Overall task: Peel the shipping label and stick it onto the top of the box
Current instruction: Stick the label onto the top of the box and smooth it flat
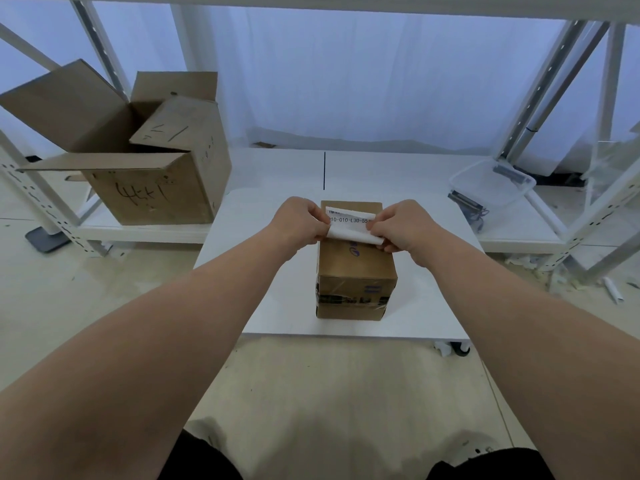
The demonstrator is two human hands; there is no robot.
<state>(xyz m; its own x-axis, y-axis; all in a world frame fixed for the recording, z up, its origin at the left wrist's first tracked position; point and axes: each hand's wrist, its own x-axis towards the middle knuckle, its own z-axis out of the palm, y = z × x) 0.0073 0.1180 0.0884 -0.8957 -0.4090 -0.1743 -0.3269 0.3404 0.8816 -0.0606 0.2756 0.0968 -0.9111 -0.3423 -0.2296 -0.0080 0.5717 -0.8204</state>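
A small brown cardboard box (355,268), sealed with tape, stands on a low white table (270,265). Above the far part of its top I hold a white shipping label (349,225) with black print. My left hand (299,221) pinches the label's left edge and my right hand (400,225) pinches its right edge. The label's near part curls upward, white side showing. Whether its far edge touches the box top I cannot tell.
A large open cardboard box (138,161) with handwriting sits on the low shelf at the left. A clear plastic tub (491,185) lies at the right on the shelf. White metal rack posts (540,91) frame both sides. Scraps litter the floor at the right.
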